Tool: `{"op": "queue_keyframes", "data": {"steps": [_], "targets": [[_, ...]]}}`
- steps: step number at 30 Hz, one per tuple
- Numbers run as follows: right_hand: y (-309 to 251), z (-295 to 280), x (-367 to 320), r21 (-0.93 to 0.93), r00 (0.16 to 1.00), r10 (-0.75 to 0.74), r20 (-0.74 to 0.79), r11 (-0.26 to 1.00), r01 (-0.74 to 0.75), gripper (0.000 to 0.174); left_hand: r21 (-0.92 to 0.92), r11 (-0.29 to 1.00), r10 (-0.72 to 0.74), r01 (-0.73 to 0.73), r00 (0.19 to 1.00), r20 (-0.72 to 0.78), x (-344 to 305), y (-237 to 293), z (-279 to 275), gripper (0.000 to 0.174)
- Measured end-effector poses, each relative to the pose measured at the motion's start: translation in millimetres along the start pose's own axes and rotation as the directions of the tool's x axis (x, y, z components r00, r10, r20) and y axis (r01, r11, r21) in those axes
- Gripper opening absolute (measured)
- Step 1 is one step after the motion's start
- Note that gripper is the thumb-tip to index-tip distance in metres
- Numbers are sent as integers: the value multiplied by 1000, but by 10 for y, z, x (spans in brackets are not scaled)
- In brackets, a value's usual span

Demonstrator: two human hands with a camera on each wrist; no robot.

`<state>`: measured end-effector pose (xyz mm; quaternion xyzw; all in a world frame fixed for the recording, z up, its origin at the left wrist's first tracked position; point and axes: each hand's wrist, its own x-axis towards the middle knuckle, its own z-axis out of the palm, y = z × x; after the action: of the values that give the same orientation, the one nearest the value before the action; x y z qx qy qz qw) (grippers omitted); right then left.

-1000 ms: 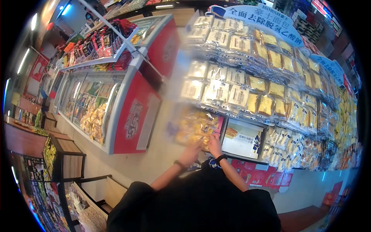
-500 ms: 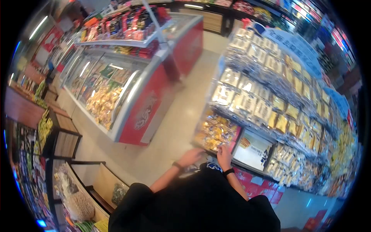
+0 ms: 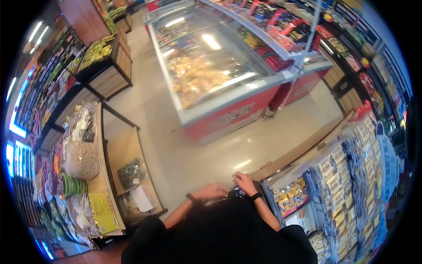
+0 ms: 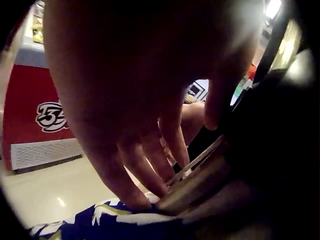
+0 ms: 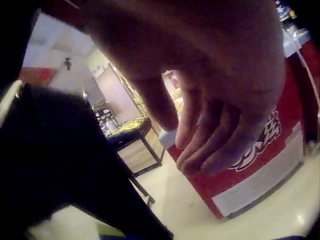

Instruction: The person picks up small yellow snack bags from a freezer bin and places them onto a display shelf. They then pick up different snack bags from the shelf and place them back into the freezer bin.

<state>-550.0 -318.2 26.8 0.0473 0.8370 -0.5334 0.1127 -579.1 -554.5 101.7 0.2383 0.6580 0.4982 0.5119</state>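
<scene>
My left hand (image 3: 214,192) hangs low in front of the black shirt (image 3: 220,229). In the left wrist view its fingers (image 4: 131,165) slope down, loosely bent, with their tips at a tan edge and a dark blue cloth with a white pattern (image 4: 112,216). My right hand (image 3: 244,182) is raised just left of the bread display, its fingers (image 5: 212,135) loosely curled with nothing between them in the right wrist view. Yellow-wrapped packets (image 3: 288,195) lie in a bin of that display, close to the right forearm. Dark bands circle both wrists.
A red and white chest freezer (image 3: 233,115) stands ahead across the tiled floor (image 3: 220,152). To the right rises a display of packaged bread (image 3: 343,180). At the left are a wooden shelf (image 3: 125,147) with bagged goods and a fruit stand (image 3: 105,66).
The view has swung left, toward the freezer and the left shelves. Both hands have left the bin of yellow packets, now at my right, and are drawn back near the body.
</scene>
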Motion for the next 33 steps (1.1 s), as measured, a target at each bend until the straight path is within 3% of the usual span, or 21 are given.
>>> {"op": "queue_keyframes", "data": {"steps": [3,6,7,10,12,13,16,17,20,24,25,29,32,33], "targets": [[-314,231,324,-175,995,-68,72,981,80,19,33,999,39,-36,996,-80,-334,-60,-102,32],[-498,463,663,-70,972,-124,200,988,140,20,384,904,277,-188,941,-193,-422,-336,-220,30],[-529,521,770,-68,967,-102,235,990,121,20,206,972,145,-109,975,-168,-390,-445,-297,29],[-725,652,1118,-41,946,-26,324,998,42,20,174,975,182,-134,938,-296,-507,-388,-546,31],[-1004,661,1350,9,925,32,378,999,-39,20,97,995,46,-20,962,-271,-497,-388,-848,33],[-987,714,1502,3,929,-16,371,1000,16,20,56,998,-24,39,967,-254,-486,-390,-978,34],[-894,907,1976,-28,932,-131,339,988,149,21,241,968,131,-72,962,-238,-469,-398,-1512,33],[-962,936,2142,-51,935,-149,321,983,174,22,13,994,-105,111,964,-243,-518,-105,-1739,33],[-1280,921,2662,-42,937,-130,324,988,152,22,170,985,69,0,914,-399,-560,-135,-2193,33],[-1468,1043,3314,-50,958,-145,247,985,162,21,161,987,44,15,935,-352,-478,275,-2838,26],[-1420,1101,3478,-81,941,-292,170,948,309,20,170,985,47,11,941,-336,-429,323,-2985,26],[-1683,1093,3976,-45,974,-120,194,990,131,21,327,943,159,-63,948,-277,-122,90,-3523,27],[-1827,1081,4180,177,996,-51,78,983,37,19,124,988,-30,89,911,-411,-28,247,-4029,28],[-1905,1059,4227,213,998,-28,62,977,14,19,-98,989,-144,113,901,-410,-13,515,-4245,27]]}}
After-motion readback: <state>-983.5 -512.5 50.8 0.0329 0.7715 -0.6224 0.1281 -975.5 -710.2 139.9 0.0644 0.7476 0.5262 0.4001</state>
